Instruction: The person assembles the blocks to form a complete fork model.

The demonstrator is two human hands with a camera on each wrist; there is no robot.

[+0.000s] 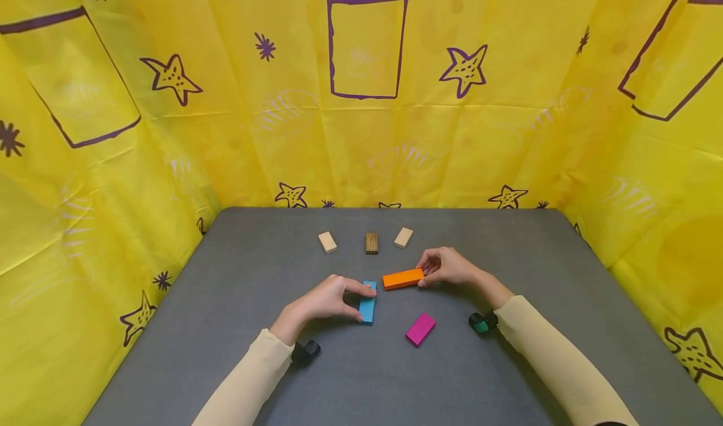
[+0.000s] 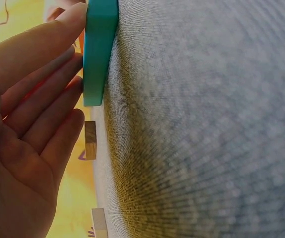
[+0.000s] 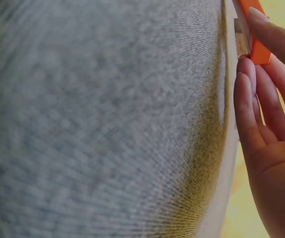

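My left hand (image 1: 330,297) pinches a blue block (image 1: 367,310) between thumb and fingers near the middle of the table. The left wrist view shows that block (image 2: 97,64) upright on edge in the picture, close to the grey cloth, with the thumb against it. To its right, my right hand (image 1: 449,268) holds the right end of an orange block (image 1: 402,279) by thumb and fingertips. The orange block (image 3: 260,49) also appears at the top right of the right wrist view. A magenta block (image 1: 420,330) lies slanted on the table, nearer the body, between the two forearms.
Beyond the hands lie two pale wooden blocks (image 1: 327,242) with a dark brown block (image 1: 371,243) between them. Grey cloth covers the table (image 1: 271,244). A yellow patterned curtain (image 1: 361,143) hangs around its back and sides.
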